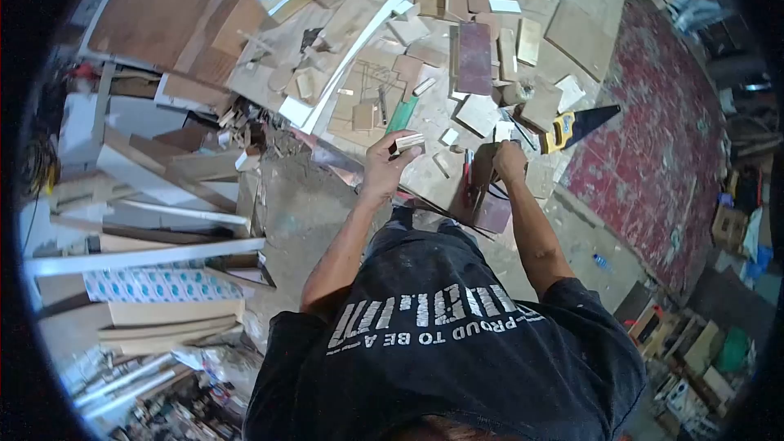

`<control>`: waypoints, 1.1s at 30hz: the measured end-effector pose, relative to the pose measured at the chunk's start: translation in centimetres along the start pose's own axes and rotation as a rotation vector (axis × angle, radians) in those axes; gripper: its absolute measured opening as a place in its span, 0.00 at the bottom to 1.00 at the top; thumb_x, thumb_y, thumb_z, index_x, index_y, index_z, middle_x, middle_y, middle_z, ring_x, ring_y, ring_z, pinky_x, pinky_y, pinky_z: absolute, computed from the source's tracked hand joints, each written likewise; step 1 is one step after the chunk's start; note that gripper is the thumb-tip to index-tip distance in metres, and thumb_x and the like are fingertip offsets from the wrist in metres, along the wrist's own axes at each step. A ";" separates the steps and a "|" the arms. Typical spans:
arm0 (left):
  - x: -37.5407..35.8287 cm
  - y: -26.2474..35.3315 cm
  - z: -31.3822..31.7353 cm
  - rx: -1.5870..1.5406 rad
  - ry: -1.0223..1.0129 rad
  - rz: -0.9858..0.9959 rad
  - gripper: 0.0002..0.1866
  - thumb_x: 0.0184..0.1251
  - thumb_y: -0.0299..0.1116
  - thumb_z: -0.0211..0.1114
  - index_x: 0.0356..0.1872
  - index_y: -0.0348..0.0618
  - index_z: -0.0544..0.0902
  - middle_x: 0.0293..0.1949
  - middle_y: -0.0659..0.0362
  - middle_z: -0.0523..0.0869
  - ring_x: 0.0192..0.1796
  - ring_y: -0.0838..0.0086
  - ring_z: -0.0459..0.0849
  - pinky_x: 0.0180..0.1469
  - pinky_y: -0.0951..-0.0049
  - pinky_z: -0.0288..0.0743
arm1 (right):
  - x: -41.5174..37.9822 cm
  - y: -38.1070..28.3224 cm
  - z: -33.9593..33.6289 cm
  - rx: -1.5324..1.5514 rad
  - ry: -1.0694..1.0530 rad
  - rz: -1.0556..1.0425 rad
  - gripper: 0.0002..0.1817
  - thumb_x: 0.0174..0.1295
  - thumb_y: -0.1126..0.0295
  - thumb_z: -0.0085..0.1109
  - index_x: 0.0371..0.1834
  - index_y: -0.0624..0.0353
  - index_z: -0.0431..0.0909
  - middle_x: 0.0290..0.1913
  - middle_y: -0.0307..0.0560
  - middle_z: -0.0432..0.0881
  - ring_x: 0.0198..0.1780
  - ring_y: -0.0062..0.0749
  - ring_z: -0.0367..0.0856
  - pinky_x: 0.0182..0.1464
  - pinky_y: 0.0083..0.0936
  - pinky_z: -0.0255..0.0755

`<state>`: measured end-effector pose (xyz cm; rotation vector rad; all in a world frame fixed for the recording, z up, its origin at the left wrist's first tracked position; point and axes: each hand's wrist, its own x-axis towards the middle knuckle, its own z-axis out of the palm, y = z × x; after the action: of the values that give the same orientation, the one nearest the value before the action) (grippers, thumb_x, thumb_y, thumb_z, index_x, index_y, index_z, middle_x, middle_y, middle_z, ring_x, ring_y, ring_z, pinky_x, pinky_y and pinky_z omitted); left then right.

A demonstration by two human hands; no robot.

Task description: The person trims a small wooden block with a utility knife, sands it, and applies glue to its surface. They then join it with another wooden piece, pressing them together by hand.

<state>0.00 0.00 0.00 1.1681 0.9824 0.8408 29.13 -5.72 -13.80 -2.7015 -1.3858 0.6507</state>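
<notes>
My left hand (384,170) is closed around a small wooden piece (408,142) with pale layered edges, held above the near edge of the work table. Just beyond it lies a green strip (401,114). My right hand (510,162) is also closed, near the table's front edge. A small white piece (504,130) shows at its fingertips; its kind cannot be made out. Left of that hand are a red pencil-like stick (468,167) and dark flat pieces that I cannot name. A handsaw (578,126) with a yellow handle lies to the right.
Many wood offcuts cover the table, among them a dark red board (474,59) and a flat panel (581,38). A long white curved strip (367,41) crosses it. Stacked boards and a white plank (147,258) fill the left side. A worn red surface (653,131) lies right.
</notes>
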 end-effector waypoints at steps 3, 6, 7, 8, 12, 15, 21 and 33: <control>-0.1 0.9 -0.8 0.032 0.090 0.012 0.18 0.62 0.23 0.69 0.54 0.36 0.80 0.45 0.59 0.86 0.47 0.78 0.83 0.52 0.77 0.77 | 2.5 -1.6 2.4 -0.047 0.014 -0.293 0.11 0.54 0.69 0.57 0.33 0.65 0.83 0.39 0.62 0.85 0.42 0.58 0.85 0.43 0.47 0.80; -2.2 -1.0 1.9 0.070 0.114 -0.005 0.17 0.63 0.23 0.68 0.54 0.36 0.80 0.44 0.60 0.86 0.45 0.80 0.83 0.48 0.78 0.78 | 1.9 1.8 1.3 -0.073 0.065 -0.375 0.10 0.57 0.71 0.53 0.30 0.65 0.82 0.31 0.62 0.85 0.35 0.55 0.86 0.39 0.47 0.80; -2.5 -1.1 2.2 0.090 0.124 -0.015 0.17 0.64 0.23 0.68 0.54 0.36 0.80 0.44 0.61 0.86 0.44 0.80 0.83 0.47 0.78 0.78 | 2.1 1.7 1.3 -0.066 0.008 -0.382 0.10 0.58 0.71 0.52 0.31 0.65 0.81 0.32 0.62 0.84 0.36 0.55 0.86 0.39 0.47 0.80; -2.9 -1.4 2.5 0.110 0.133 -0.027 0.17 0.64 0.23 0.67 0.54 0.36 0.80 0.44 0.61 0.86 0.44 0.81 0.83 0.45 0.79 0.78 | 2.0 1.7 1.4 -0.058 -0.051 -0.387 0.10 0.59 0.71 0.52 0.31 0.65 0.81 0.33 0.62 0.84 0.36 0.56 0.86 0.40 0.47 0.80; -4.3 -0.8 3.2 0.012 0.189 -0.137 0.17 0.65 0.25 0.67 0.54 0.37 0.79 0.44 0.61 0.86 0.44 0.81 0.82 0.45 0.79 0.78 | 0.6 0.3 2.2 -0.033 0.081 -0.341 0.13 0.61 0.66 0.50 0.35 0.62 0.82 0.36 0.60 0.85 0.38 0.60 0.85 0.41 0.51 0.78; -5.1 -0.5 3.2 -0.065 0.241 -0.119 0.17 0.65 0.25 0.68 0.54 0.36 0.79 0.43 0.61 0.85 0.44 0.80 0.82 0.46 0.79 0.78 | -0.3 0.0 2.7 -0.198 0.247 -0.560 0.14 0.63 0.65 0.47 0.39 0.63 0.80 0.35 0.57 0.85 0.36 0.60 0.84 0.38 0.50 0.77; -5.8 0.1 1.8 0.230 0.154 0.043 0.16 0.64 0.24 0.67 0.53 0.36 0.80 0.45 0.60 0.86 0.46 0.80 0.81 0.51 0.79 0.76 | -3.4 -4.1 -4.9 0.707 -0.008 -0.616 0.07 0.62 0.73 0.58 0.41 0.62 0.78 0.29 0.55 0.82 0.29 0.39 0.82 0.34 0.31 0.74; -5.1 4.1 1.6 0.256 -0.003 0.185 0.16 0.60 0.26 0.71 0.50 0.37 0.83 0.46 0.57 0.87 0.47 0.77 0.82 0.52 0.76 0.75 | -13.7 -11.7 -15.9 0.800 -0.025 -0.942 0.07 0.59 0.76 0.62 0.40 0.63 0.82 0.35 0.48 0.80 0.37 0.33 0.80 0.38 0.25 0.73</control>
<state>-0.44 -4.40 5.08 1.4968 1.0114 0.8759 19.14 -6.92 7.98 -1.2550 -1.6720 0.8491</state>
